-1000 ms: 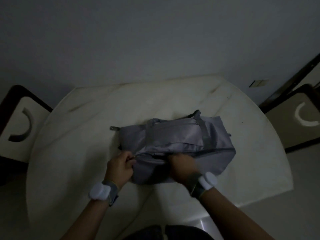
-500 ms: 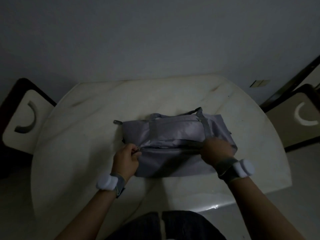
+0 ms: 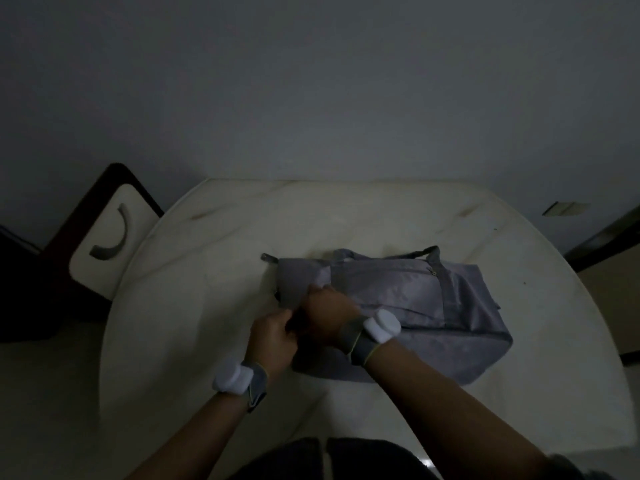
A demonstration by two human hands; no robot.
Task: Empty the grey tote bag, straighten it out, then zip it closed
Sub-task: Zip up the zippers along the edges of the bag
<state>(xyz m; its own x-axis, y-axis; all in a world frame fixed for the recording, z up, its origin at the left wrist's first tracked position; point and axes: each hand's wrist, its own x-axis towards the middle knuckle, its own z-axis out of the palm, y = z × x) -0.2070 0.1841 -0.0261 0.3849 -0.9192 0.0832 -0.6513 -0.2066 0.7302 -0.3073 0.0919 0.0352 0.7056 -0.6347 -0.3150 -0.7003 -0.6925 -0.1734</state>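
Closest in, the left hand (image 3: 273, 336) and the right hand (image 3: 327, 315) touch each other at the near left corner of the grey tote bag (image 3: 408, 306). Both have curled fingers and seem to pinch the bag's edge there, but it is too dark to see the zip pull. The bag lies flat on the white table (image 3: 519, 265), its long way running off to the right of both hands. Its handles (image 3: 431, 252) lie on the far side
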